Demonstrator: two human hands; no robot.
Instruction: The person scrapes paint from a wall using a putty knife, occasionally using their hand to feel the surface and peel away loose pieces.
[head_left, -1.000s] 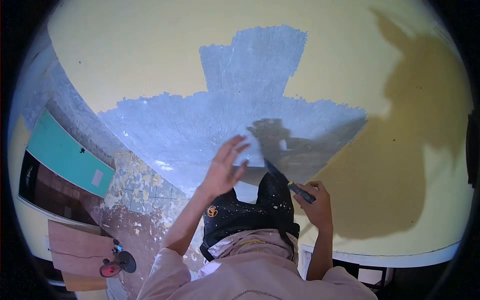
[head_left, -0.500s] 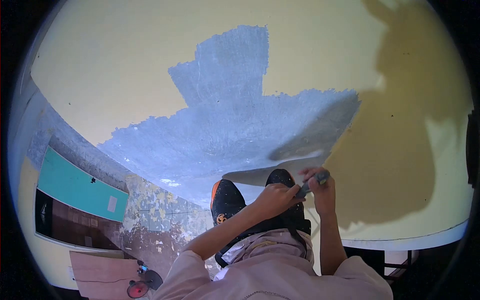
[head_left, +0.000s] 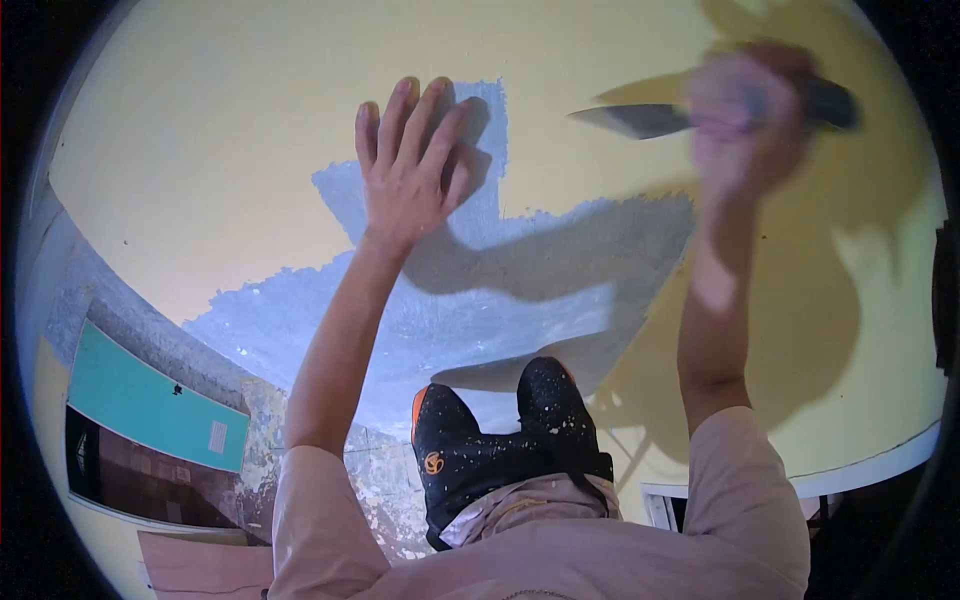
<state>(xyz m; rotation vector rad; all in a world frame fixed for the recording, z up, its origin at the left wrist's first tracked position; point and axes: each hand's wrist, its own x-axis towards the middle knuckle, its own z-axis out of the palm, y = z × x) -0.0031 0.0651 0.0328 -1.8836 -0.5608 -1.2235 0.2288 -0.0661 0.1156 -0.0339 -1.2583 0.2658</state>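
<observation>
My left hand lies against the yellow wall, fingers spread, over the upper part of a bare grey patch with ragged edges. Up at the right, my right hand, smeared by motion, is wrapped round a scraper. Its pointed metal blade points left over yellow paint, and the dark handle end sticks out on the other side of the fist. The blade's shadow falls close above it on the wall.
My paint-spattered black shoes stand below the grey patch. At the lower left are a turquoise door, a pinkish-brown panel and a floor with flaking paint. A white ledge runs along the lower right.
Both hands were together low near my shoes, at the scraper. The left has let go and moved up flat to the wall; the right has raised the scraper to the upper right.
</observation>
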